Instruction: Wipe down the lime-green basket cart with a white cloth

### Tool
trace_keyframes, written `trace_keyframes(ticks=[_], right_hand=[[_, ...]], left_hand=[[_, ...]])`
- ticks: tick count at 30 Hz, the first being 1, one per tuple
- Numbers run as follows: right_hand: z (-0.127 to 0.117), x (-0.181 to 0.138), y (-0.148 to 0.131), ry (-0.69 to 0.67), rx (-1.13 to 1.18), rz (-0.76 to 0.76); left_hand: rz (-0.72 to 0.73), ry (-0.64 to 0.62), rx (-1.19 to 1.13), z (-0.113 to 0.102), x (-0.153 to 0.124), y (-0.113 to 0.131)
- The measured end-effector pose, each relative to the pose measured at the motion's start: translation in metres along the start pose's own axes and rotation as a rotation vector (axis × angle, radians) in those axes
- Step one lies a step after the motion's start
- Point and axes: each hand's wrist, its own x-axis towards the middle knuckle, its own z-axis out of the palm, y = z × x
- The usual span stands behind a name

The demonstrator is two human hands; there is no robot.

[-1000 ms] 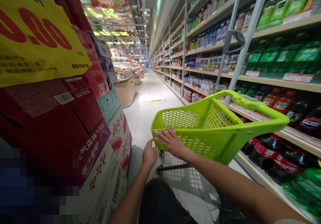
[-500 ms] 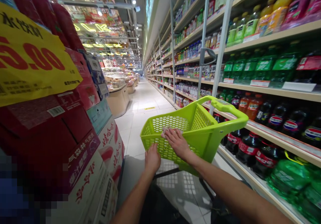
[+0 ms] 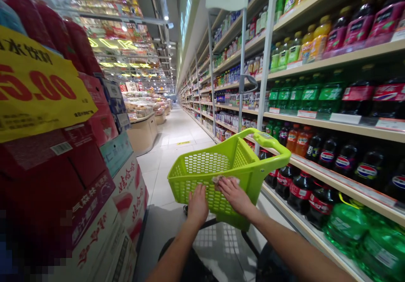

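A lime-green shopping cart [image 3: 253,181] with a perforated basket stands in front of me, its handle to the right. My right hand [image 3: 234,195] presses a crumpled, pale, dirty-looking cloth [image 3: 234,180] against the upper rim of the basket's near side. The cloth shows past the fingers, and the palm covers the rest of it. To its left, my left hand [image 3: 198,206] holds the perforated near side with bent fingers. Its fingertips lie against the mesh just below the rim, and their exact hold is partly hidden.
Shelves of bottled drinks [image 3: 316,98] line the right side, close to the cart handle. Stacked drink cartons [image 3: 126,189] under a yellow price sign [image 3: 41,88] rise at my left. A tiled aisle [image 3: 177,134] runs ahead past rounded display counters [image 3: 142,134].
My right hand has slid the cloth along the rim towards the handle end. My left hand has shifted slightly right along the basket side. The view has turned a little right.
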Motion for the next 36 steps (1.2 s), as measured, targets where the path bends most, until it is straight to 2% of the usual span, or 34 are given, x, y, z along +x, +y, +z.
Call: trace_keyframes(ticks=[3,9,15,21,27,29,32,34,36], right_hand=[[-0.001,-0.02,0.0,-0.023,0.006,-0.033],[-0.032,-0.013,0.03,0.082,-0.068,0.117],[-0.027,-0.053,0.032,0.031,-0.072,0.033],[-0.063,-0.039,0.062,0.132,-0.108,0.207],[-0.05,-0.071,0.055,0.073,-0.095,0.079],[-0.06,-0.072,0.063,0.089,-0.084,0.134],[-0.089,-0.058,0.098,0.178,-0.102,0.332],[-0.104,-0.045,0.119,0.186,-0.117,0.443],[-0.105,-0.033,0.126,0.153,-0.118,0.48]], left_hand=[[0.02,0.001,0.011,-0.001,0.002,0.006],[0.04,0.016,0.008,-0.008,0.007,0.024],[0.109,0.016,-0.004,-0.008,0.007,0.043],[0.136,0.032,-0.006,-0.007,0.011,0.056],[0.171,0.016,-0.017,-0.01,0.012,0.065],[0.159,0.032,-0.011,-0.011,0.016,0.063],[0.111,0.062,0.004,-0.013,0.025,0.057],[0.086,0.027,0.018,-0.014,0.03,0.053],[0.078,-0.025,0.03,-0.016,0.034,0.05]])
